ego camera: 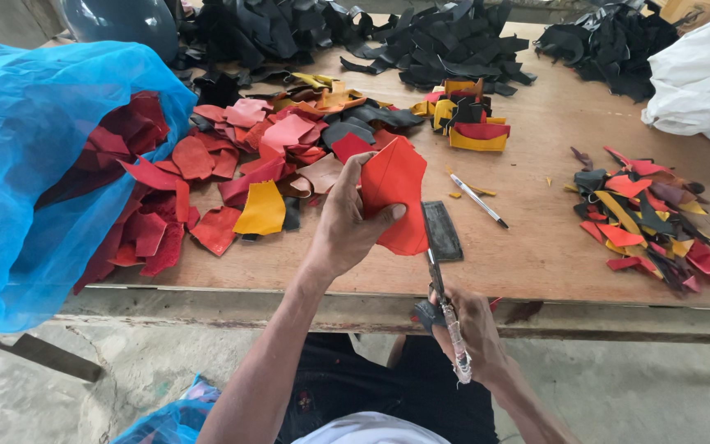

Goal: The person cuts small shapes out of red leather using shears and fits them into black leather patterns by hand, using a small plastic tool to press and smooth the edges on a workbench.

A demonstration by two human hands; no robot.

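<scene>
We are gripping scissors (440, 284) in our right hand (470, 329), fingers closed on the handles, blades meeting a red leather piece (396, 193) that our left hand (347, 226) is pinching above the table (536, 247). Beyond, black scraps (445, 45) are lying.

A bare wooden worktop (536, 238) is seen. Red and yellow leather scraps (240, 173) are spread over its left part, black offcuts (445, 45) are heaped along the far edge, and a mixed scrap pile (651, 214) lies right. A pen (480, 200) and a dark flat block (441, 231) lie between.
</scene>
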